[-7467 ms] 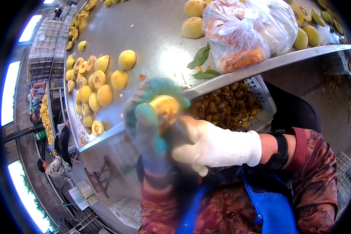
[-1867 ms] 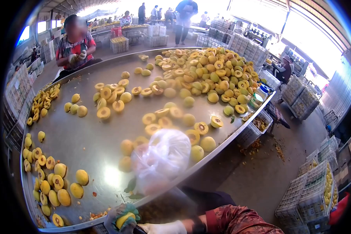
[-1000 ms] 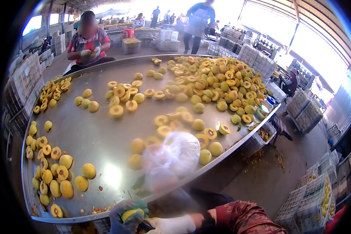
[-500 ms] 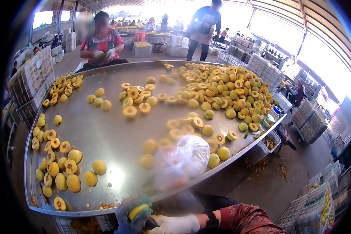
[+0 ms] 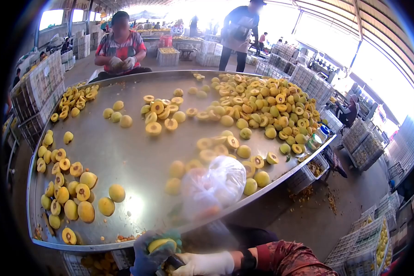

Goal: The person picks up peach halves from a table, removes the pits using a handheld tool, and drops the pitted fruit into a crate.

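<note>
At the table's near edge, my left hand [image 5: 145,255] in a grey-blue and green glove is closed around a yellow peach half [image 5: 161,244]. Beside it, my right hand [image 5: 204,264] in a white glove grips a tool with a dark handle [image 5: 174,261]; its working end is hidden. Several peach halves [image 5: 83,192] lie on the metal table [image 5: 133,161] to the left. A filled clear plastic bag [image 5: 227,181] rests near the front edge, partly blurred.
A large heap of peach halves [image 5: 276,106] covers the table's far right. Across the table sits a person with gloved hands [image 5: 122,64]; another person [image 5: 239,34] stands behind. Crates [image 5: 363,250] stand on the right, and a crate with scraps [image 5: 315,168] sits under the table edge.
My left hand has shifted slightly left and turned with the peach half. The dark handle in my right hand shows more. The standing person across has moved a little.
</note>
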Tool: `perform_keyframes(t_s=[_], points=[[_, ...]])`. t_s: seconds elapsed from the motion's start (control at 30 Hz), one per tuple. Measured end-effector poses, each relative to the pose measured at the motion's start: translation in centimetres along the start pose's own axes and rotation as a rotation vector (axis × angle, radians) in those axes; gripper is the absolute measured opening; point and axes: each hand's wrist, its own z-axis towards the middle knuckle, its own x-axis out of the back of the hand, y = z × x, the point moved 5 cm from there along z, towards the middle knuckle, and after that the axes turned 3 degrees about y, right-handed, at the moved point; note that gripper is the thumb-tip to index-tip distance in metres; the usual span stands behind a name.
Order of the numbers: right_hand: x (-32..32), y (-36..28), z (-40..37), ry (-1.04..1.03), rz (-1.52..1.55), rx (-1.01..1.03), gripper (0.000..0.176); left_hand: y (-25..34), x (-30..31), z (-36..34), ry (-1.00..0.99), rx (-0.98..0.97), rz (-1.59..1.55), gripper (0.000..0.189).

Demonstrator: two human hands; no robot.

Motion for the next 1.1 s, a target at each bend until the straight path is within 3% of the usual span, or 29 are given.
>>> perform_keyframes(t_s=[0.1,0.23,0.43,0.53,0.6,0.7,0.83,0.97,1.07,1.1], points=[[3.2,2.5,1.9,0.12,-0.158,0.073,0.018,-0.2,0.0,-0.1,-0.007,-0.029,0.003,0.038],[3.1,2.6,2.0,0.071,-0.098,0.072,0.016,-0.6,0.0,-0.2,0.035,0.001,0.006,0.039],[1.3,1.6,1.2,-0.072,0.026,0.023,0.013,-0.3,0.3,-0.2,0.017,-0.108,0.115,0.04],[1.8,1.6,0.7,0.032,-0.101,0.087,0.016,-0.2,-0.2,-0.1,-0.082,0.039,0.02,0.039],[1.8,2.0,0.6,0.014,-0.146,0.074,0.019,-1.4,1.0,-0.3,-0.138,0.075,0.121,0.039],[1.4,0.8,-0.3,0.088,-0.105,-0.117,0.019,-1.4,1.0,-0.2,-0.167,0.218,0.207,0.039],[1.4,1.4,-0.2,0.01,0.046,-0.222,0.02,0.6,-0.4,0.1,-0.233,0.026,0.166,0.034],[0.4,0.5,0.2,-0.019,0.08,-0.229,0.021,0.9,-0.1,0.0,-0.224,0.161,0.046,0.028],[-0.3,0.1,0.3,-0.008,0.163,-0.213,0.026,1.1,0.0,0.2,-0.203,0.098,-0.038,0.029],[-0.4,0.1,0.5,-0.028,0.169,-0.236,0.026,1.8,0.0,-0.2,-0.191,0.307,-0.103,0.031]])
